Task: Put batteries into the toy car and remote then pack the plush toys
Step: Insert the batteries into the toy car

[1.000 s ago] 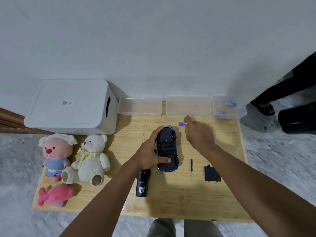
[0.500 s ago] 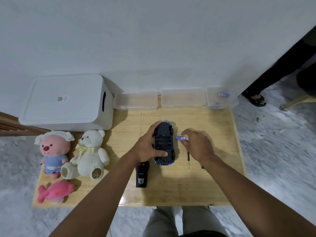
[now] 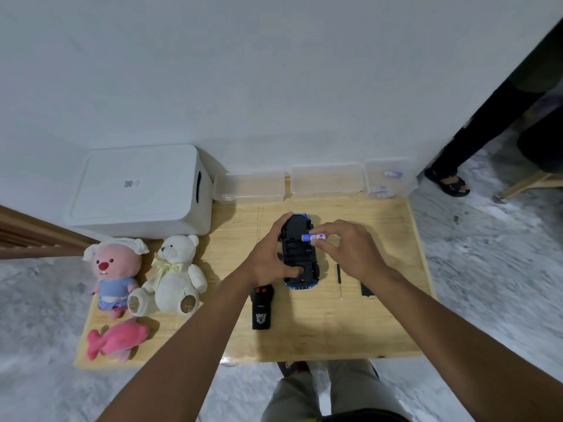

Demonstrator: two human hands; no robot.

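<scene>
Grip: right hand [image 3: 350, 249] pinches battery [image 3: 313, 237]; left hand [image 3: 268, 258] holds toy car [image 3: 298, 254]
Car: upturned, black underside
Surface: wooden table [image 3: 320, 333], white wall [image 3: 274, 86]

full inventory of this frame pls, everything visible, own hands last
toy car: 1, blue, black underside up, mid-table
battery: 1, blue-white, over car's underside
remote: 1, black, near-left of car
screwdriver: 1, black, right of car
cover: 1, black, partly behind right forearm
capped plush: 1, pink, table's left edge
bear plush: 1, white, beside it
finned plush: 1, pink, near-left corner
storage box: 1, white, back left
clear containers: 3, back edge; rightmost holds spare batteries
table: 1, wood
sandalled foot: 1, black sandal, floor far right
left hand: 1, grips car
right hand: 1, pinches battery
</scene>
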